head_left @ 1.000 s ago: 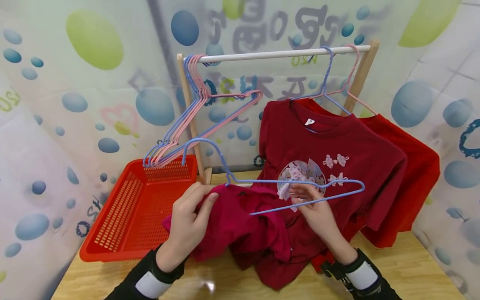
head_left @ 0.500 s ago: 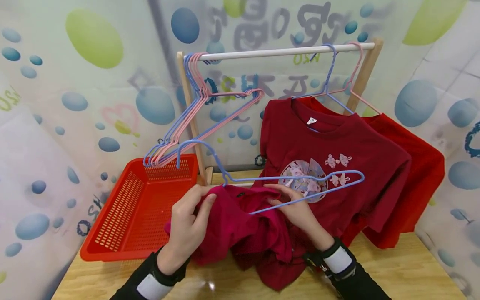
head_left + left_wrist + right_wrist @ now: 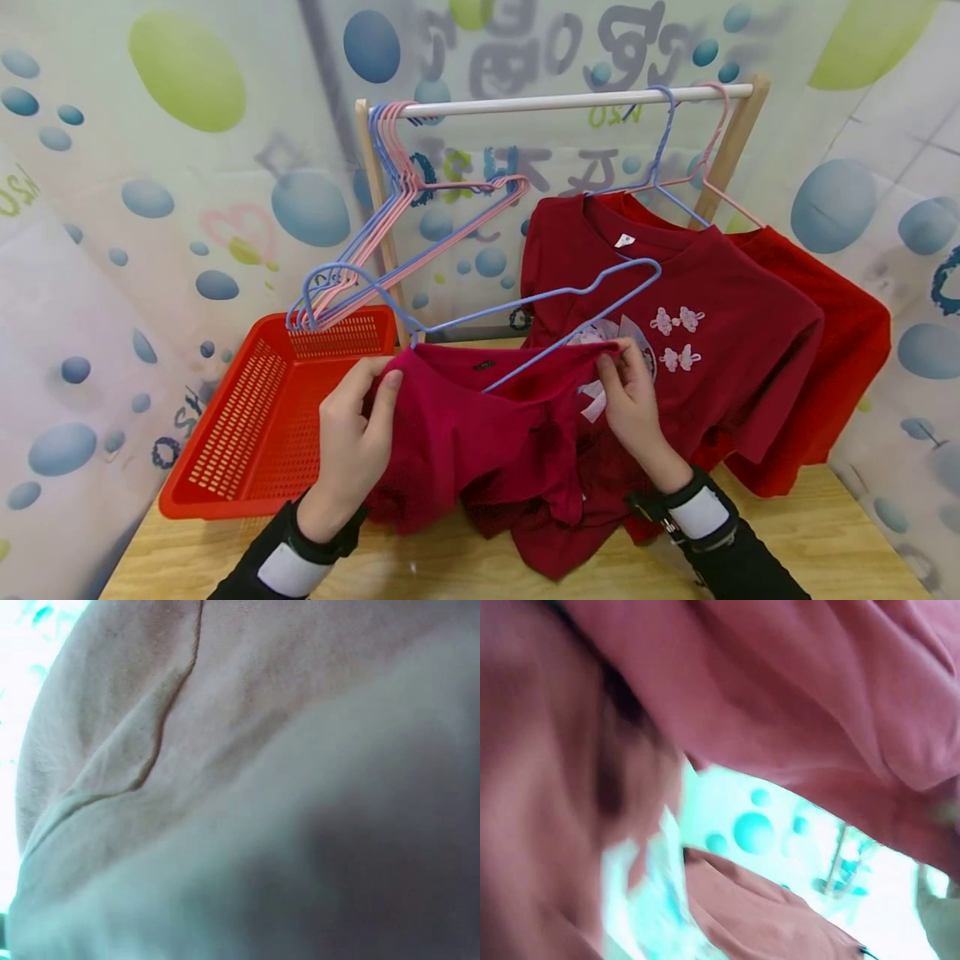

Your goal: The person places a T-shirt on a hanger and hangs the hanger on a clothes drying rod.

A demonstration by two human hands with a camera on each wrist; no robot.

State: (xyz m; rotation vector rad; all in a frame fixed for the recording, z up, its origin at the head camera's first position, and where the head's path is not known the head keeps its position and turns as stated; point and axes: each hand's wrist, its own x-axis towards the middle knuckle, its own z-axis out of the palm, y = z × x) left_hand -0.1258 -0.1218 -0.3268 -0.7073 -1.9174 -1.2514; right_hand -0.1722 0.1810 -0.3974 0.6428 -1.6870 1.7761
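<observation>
A magenta shirt (image 3: 480, 433) is stretched between both hands in the head view, its neckline pulled wide and a small dark label inside. My left hand (image 3: 356, 437) grips its left shoulder, thumb on the front. At the right end of the neckline, my right hand (image 3: 633, 408) pinches the cloth between thumb and fingers. A blue hanger (image 3: 502, 317) has its left end inside the shirt; its right end sticks up out of the neck, above the right hand. In the right wrist view the shirt's cloth (image 3: 780, 697) fills the top. The left wrist view is a blurred close-up.
A clothes rack with a white rail (image 3: 570, 105) stands behind. Several pink and blue hangers (image 3: 397, 192) hang at its left. At right hang a dark red T-shirt (image 3: 735, 333) and a red garment (image 3: 840, 333). A red basket (image 3: 247, 433) stands left on the wooden table (image 3: 420, 571).
My right hand has moved from the hanger to the shirt's neckline, then drawn it up and to the right. The hanger's free end has tilted up and shifted left; the neck is wider.
</observation>
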